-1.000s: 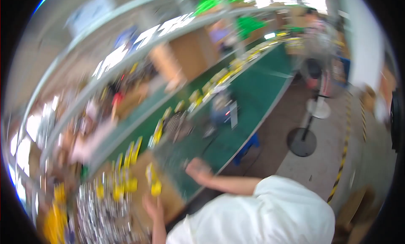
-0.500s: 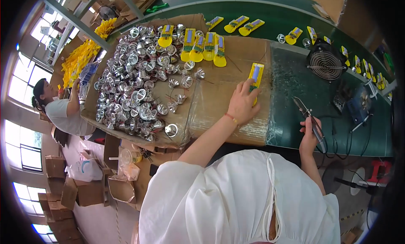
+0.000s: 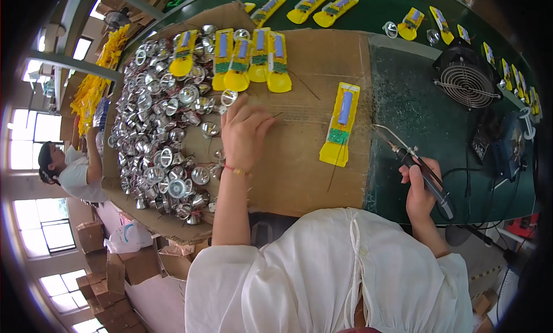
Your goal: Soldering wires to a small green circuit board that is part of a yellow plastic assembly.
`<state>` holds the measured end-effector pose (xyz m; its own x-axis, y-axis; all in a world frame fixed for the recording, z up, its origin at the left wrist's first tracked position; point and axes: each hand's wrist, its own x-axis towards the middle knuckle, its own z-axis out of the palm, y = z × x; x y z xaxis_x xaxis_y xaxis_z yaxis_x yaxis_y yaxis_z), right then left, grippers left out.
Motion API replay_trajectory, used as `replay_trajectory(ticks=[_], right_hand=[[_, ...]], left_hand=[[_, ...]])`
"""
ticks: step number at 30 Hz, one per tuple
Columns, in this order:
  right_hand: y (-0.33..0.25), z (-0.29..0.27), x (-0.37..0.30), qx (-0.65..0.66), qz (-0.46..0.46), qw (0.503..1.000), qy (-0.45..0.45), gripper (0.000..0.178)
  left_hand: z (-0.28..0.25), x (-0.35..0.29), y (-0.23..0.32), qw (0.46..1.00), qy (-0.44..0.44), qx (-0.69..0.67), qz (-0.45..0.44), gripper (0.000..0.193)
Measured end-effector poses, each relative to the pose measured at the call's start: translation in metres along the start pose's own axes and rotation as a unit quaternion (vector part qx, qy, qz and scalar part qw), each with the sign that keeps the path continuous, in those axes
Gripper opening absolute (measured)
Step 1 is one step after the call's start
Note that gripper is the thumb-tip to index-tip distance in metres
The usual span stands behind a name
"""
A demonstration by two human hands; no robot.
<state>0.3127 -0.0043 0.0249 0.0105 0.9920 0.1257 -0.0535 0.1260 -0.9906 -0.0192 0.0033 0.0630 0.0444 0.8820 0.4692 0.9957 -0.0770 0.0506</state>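
Note:
My left hand (image 3: 245,134) reaches palm down to the near edge of a heap of silvery lamp reflectors (image 3: 167,107). Its fingertips lie beside one reflector cup (image 3: 228,97); the thumb stands apart, and a thin wire shows by the fingers. My right hand (image 3: 421,189) is closed round the dark handle of a soldering iron (image 3: 423,170), its tip pointing up and left. Between the hands lies a yellow plastic housing (image 3: 341,126) with a purple battery cell, a green circuit board and thin dark wires.
Several similar yellow housings (image 3: 276,62) lie beyond my left hand. More line the green bench (image 3: 363,22) at the far side. A round-grilled fan (image 3: 468,82) and a blue soldering station (image 3: 504,146) stand right. Cardboard (image 3: 299,177) covers the middle. A co-worker (image 3: 75,169) works at left.
My left hand has let go of the yellow housing and moved left to the reflectors. That housing now lies uncovered on the cardboard. My right hand still holds the soldering iron. The view has shifted somewhat.

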Motion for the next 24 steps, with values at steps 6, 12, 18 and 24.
replay_trajectory(ticks=[6, 12, 18, 24], right_hand=[[-0.008, 0.009, 0.003, -0.046, -0.04, 0.989, -0.135, 0.018], [-0.005, 0.022, 0.01, -0.094, -0.056, 0.978, -0.176, 0.016], [-0.006, 0.03, 0.008, -0.104, 0.001, 0.985, -0.138, 0.015], [-0.005, 0.036, 0.008, -0.074, 0.029, 0.99, -0.116, 0.015]], left_hand=[[-0.004, -0.02, 0.073, 0.926, -0.137, -0.318, -0.15, 0.009], [0.019, -0.022, 0.086, 0.861, -0.134, -0.416, -0.262, 0.007], [0.026, -0.021, 0.089, 0.865, -0.117, -0.412, -0.263, 0.01], [0.026, -0.018, 0.088, 0.863, -0.113, -0.419, -0.257, 0.009]])
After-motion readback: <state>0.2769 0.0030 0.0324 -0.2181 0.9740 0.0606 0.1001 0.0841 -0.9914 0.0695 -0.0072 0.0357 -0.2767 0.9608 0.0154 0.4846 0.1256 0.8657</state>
